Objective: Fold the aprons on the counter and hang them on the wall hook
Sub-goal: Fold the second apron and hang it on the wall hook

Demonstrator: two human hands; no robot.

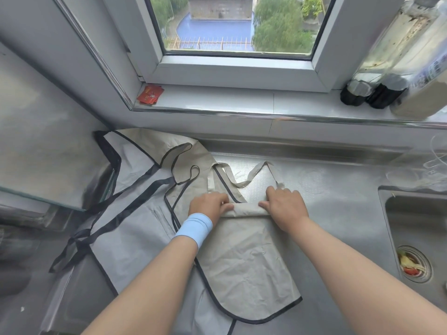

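Note:
A beige apron with dark edging lies lengthwise on the steel counter, its far end rolled into a tight tube. My left hand, with a light blue wristband, grips the left end of that roll. My right hand grips the right end. The apron's beige straps trail beyond the roll. A second, grey apron with black trim and black ties lies spread flat to the left, partly under the beige one.
A sink with food scraps in its drain sits at the right. A glass-edged stove top fills the left. The windowsill holds a red packet and dark bottles. No wall hook is in view.

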